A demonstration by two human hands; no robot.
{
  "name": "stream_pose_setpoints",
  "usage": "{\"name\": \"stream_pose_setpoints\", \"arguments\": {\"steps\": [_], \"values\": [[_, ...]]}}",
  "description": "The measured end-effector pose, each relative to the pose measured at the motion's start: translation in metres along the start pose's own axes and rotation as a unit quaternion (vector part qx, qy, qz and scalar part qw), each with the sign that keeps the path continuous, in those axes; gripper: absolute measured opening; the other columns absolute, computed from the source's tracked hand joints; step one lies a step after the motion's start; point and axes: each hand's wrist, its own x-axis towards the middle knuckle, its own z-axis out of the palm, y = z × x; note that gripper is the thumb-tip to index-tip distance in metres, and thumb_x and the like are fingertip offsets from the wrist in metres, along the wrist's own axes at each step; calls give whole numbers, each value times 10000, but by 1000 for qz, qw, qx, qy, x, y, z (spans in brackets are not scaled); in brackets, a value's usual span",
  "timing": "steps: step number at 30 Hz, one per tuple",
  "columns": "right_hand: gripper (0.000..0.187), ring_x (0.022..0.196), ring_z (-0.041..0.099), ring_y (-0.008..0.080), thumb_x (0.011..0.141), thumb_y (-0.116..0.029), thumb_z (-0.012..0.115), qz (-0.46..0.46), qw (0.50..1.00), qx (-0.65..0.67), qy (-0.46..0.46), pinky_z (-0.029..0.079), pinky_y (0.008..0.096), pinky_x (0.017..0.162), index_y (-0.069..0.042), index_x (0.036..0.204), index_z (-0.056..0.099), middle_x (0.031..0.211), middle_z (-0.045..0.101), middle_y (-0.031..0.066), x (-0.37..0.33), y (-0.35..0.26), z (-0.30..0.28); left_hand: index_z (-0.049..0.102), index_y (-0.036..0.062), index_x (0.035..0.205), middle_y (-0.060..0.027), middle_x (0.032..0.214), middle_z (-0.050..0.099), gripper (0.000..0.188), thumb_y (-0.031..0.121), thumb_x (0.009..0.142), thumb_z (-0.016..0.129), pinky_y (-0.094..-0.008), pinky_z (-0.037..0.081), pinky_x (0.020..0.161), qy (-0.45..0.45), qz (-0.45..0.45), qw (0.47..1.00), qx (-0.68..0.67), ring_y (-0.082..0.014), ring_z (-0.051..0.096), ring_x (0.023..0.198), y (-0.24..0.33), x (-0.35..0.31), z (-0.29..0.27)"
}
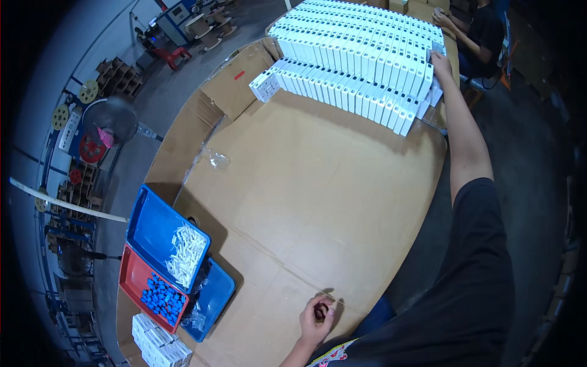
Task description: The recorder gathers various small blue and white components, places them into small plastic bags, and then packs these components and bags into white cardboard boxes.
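Note:
My right hand [439,61] reaches far across the cardboard-covered table [318,183] to the right end of long rows of white boxes [354,61]. Its fingers close around the end white box. My left hand [316,317] rests near the table's front edge, curled into a loose fist. Something small and dark may sit inside it, but I cannot make it out. A single white box [265,85] lies turned at the left end of the nearer row.
At the front left are a blue tray [153,223] with small white parts, a red tray [131,275] with small blue parts, another blue tray [217,293] and stacked white boxes [160,342]. A clear bag [217,160] lies mid-table. Another person [483,30] sits at the far right.

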Motion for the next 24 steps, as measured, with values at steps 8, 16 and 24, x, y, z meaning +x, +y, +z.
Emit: {"name": "stream_pose_setpoints", "arguments": {"steps": [8, 16, 24], "values": [[413, 912, 720, 161, 1027, -236, 637, 23, 993, 106, -46, 561, 297, 795, 3, 1360, 688, 1133, 766, 100, -8, -15, -11, 617, 13, 1274, -53, 998, 709, 410, 67, 899, 775, -203, 461, 600, -18, 31, 999, 14, -62, 566, 681, -10, 0, -1], [422, 1034, 727, 148, 1043, -215, 579, 8, 977, 209, -41, 496, 226, 693, -18, 1413, 632, 1195, 749, 101, 19, 10, -31, 621, 10, 1269, -42, 967, 698, 394, 62, 907, 765, -200, 459, 604, -7, 40, 999, -6, -58, 556, 688, -5, 5, 7], [341, 1236, 671, 241, 1059, -118, 564, -113, 978, 153, 84, 491, 340, 1083, -8, 1363, 674, 1321, 719, 141, -168, 6, -61, 638, 24, 1273, 8, 896, 656, 377, 94, 920, 749, -206, 438, 592, -21, 26, 998, 44, -32, 525, 655, 13, -6, -10]]}}
